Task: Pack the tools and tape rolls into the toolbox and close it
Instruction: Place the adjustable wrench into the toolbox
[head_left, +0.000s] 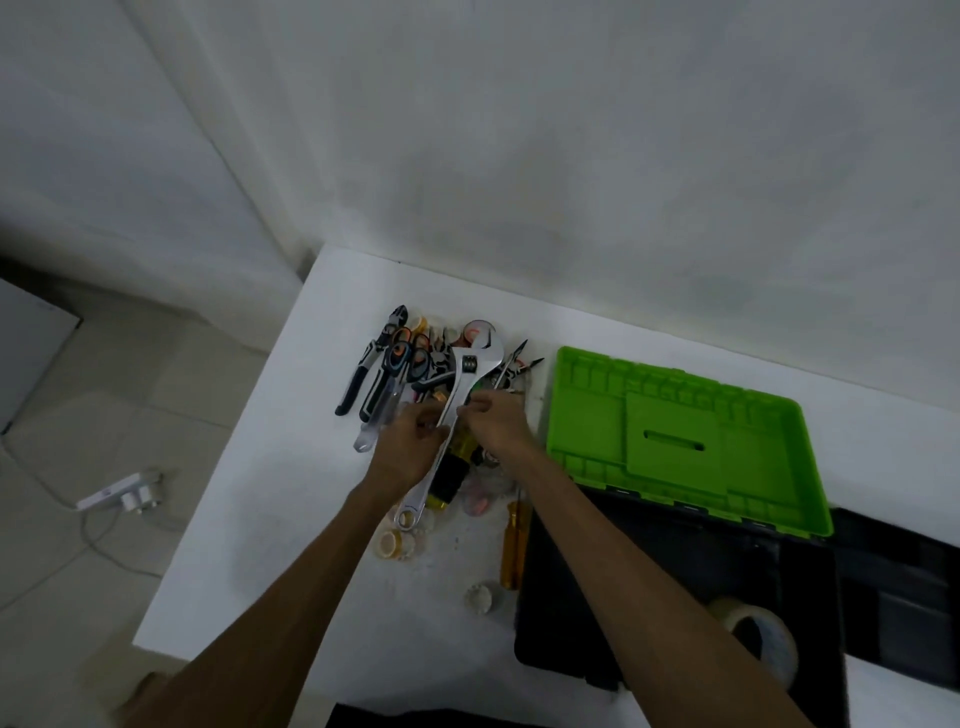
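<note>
Toolbox nearly empty; both left hand and right hand grip adjustable wrench in pile left of it — next, lift it clear and carry it over.

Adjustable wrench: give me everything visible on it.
The wrench is large, shiny silver metal, with its jaw head and dark thumbwheel at the far end and a hanging-hole ring at the near end. It lies diagonally across the tool pile on the white table. Both hands grip its shaft mid-length: left hand, right hand.
</note>
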